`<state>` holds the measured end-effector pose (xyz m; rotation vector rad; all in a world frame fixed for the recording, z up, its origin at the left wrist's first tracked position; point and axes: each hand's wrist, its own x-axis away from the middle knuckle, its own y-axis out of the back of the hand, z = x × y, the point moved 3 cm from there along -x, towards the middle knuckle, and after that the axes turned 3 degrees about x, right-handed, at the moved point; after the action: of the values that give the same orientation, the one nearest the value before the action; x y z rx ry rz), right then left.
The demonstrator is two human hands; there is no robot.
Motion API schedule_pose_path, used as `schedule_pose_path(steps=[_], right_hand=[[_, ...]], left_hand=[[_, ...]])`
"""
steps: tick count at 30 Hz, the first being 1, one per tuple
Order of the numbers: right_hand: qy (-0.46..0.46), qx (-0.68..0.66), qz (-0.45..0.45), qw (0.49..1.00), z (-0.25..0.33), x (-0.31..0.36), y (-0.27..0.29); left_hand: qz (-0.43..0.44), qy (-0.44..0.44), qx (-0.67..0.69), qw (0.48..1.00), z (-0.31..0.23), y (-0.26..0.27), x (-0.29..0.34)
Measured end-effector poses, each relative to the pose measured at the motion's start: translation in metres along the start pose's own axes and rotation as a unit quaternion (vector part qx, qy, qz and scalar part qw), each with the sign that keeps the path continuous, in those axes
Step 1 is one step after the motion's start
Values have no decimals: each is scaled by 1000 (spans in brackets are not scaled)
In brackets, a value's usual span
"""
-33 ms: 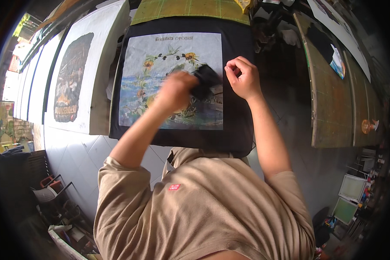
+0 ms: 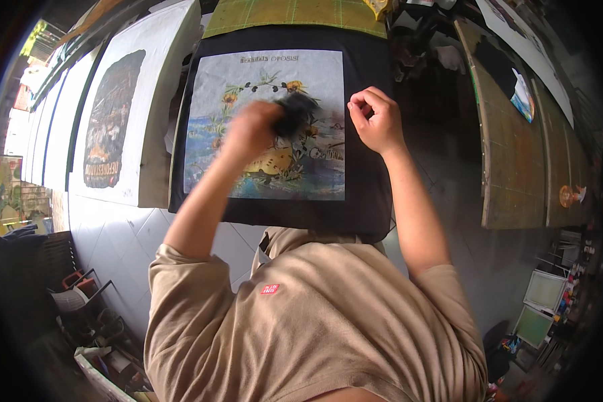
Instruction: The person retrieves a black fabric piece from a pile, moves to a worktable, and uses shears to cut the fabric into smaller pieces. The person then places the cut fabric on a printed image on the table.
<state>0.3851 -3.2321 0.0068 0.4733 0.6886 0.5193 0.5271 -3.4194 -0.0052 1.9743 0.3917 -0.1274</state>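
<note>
A black T-shirt [image 2: 370,187] is spread over a flat board in front of me. On it lies a pale rectangular printed design [image 2: 211,77] with a floral wreath, blue water and a yellow shape. My left hand [image 2: 249,130], smeared by motion, grips a bunched black cloth [image 2: 295,115] over the middle of the design. The blur hides whether the cloth touches the print. Just off the print's right edge, my right hand [image 2: 376,119] is held with its fingers curled in and thumb against them; nothing shows in it.
To the left stands a white board [image 2: 155,100] bearing a dark print. A greenish board [image 2: 295,17] adjoins the shirt's far edge. On the right are brown boards [image 2: 509,161], one with a black piece [image 2: 499,67] on it. Framed screens [image 2: 536,325] lean at lower right.
My left hand has swept the black cloth to the left and slightly away from me, uncovering more of the yellow shape. My right hand stays where it was.
</note>
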Motion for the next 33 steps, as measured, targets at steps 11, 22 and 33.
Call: schedule_pose_path(steps=[11,22,33], right_hand=[[31,9,-13,999,1,-9,-2],[16,2,1,1000,5,-8,0],[-76,-357,246,898,86,20,-28]], left_hand=[[-188,4,52,981,13,52,-4],[-140,221,-113,959,95,116,77],[-130,73,321,935,-55,51,50]])
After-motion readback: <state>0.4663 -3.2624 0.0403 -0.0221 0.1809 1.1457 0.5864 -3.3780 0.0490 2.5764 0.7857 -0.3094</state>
